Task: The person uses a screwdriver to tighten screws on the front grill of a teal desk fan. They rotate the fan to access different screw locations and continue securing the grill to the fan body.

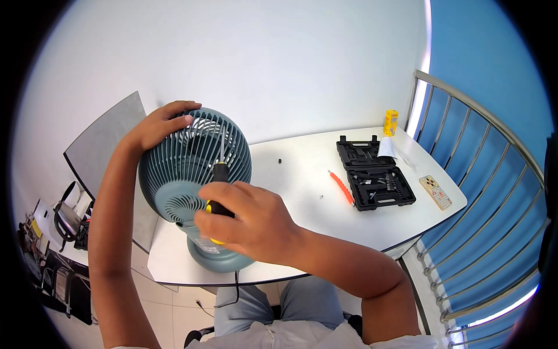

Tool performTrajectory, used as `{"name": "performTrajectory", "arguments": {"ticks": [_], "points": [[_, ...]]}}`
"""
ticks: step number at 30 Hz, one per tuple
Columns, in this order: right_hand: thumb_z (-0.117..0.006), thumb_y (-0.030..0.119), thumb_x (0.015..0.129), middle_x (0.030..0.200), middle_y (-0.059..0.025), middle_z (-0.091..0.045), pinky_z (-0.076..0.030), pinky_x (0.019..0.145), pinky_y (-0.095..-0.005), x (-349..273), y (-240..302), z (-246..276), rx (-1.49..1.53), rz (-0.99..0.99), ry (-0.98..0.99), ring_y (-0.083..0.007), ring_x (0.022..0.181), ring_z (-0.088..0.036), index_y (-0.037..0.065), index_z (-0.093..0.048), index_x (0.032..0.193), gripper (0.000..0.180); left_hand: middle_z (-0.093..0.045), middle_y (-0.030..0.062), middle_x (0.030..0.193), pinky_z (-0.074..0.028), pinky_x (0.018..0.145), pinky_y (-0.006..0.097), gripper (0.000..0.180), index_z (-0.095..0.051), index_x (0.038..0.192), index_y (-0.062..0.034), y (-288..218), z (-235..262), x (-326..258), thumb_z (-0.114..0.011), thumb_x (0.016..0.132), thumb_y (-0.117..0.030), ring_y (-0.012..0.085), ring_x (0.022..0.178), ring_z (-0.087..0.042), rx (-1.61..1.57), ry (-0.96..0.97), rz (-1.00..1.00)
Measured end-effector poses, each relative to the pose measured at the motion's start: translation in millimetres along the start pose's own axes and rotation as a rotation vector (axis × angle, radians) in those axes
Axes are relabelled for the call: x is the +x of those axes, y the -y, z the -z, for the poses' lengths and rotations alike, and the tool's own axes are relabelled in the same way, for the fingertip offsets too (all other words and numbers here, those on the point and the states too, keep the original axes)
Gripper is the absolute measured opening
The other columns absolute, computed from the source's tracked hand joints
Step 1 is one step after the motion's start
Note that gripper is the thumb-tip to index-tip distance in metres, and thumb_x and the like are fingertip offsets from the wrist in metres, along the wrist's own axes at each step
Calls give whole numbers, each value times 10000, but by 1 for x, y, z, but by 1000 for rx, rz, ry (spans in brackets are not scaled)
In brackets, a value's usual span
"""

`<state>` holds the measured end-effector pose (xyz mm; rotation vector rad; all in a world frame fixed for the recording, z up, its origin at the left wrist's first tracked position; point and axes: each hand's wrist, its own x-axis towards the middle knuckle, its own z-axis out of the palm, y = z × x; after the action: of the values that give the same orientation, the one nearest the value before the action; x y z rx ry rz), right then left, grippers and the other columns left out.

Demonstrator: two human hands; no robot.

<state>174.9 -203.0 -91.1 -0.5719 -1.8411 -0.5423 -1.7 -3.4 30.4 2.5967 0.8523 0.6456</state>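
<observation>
A grey-green desk fan [165,154] stands on the white table at the near left, its slatted rear housing facing me. My left hand [158,127] grips the top left of the housing, with the fingers laid over its upper rim. In my right hand [258,224] is a screwdriver [220,172] with a black and yellow handle. Its metal shaft points up and away across the slats. Whether the tip touches a screw or sits inside the grille cannot be made out. The fan's round base [216,262] is partly hidden behind my right hand.
An opened black tool case [381,186] lies on the table [285,203], beside an orange flexible rod [341,187]. Further right are a remote control [436,192] and a yellow box [390,123]. A small black piece [279,161] lies mid-table. Metal railing [494,119] borders the right side.
</observation>
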Motion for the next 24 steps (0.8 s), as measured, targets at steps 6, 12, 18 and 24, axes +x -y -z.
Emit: {"name": "performTrajectory", "arguments": {"ticks": [6,12,18,24], "points": [[-785,57,667,1241,-153,-491,-563,747,-345,-6,3,10,172,-145,84,-290,950,-621,69,-566,1121,505,-562,139,1389,-333,1133,377,532,-568,1375,-85,4,0,1,-578,939,-389,268,1316,-491,1,-6,-25],[-784,25,645,1255,-141,-500,-556,693,-326,-5,4,6,6,-29,21,-259,875,-611,69,-583,1197,589,-554,136,1396,-325,1139,379,547,-554,1380,-65,6,1,1,-578,941,-392,268,1325,-479,-26,5,-24],[-747,50,694,1254,-107,-517,-497,531,-287,-5,2,8,-115,143,23,-176,708,-562,209,-635,1128,475,-544,134,1408,-318,1145,383,562,-542,1387,-51,5,1,1,-583,938,-388,274,1336,-466,-28,9,-8],[-745,96,696,1220,-99,-530,-469,527,-277,-7,3,0,-105,102,-88,-176,674,-561,240,-633,1049,397,-565,150,1384,-340,1129,383,544,-572,1370,-81,4,-1,0,-576,930,-400,284,1305,-502,-12,-15,-14]]}}
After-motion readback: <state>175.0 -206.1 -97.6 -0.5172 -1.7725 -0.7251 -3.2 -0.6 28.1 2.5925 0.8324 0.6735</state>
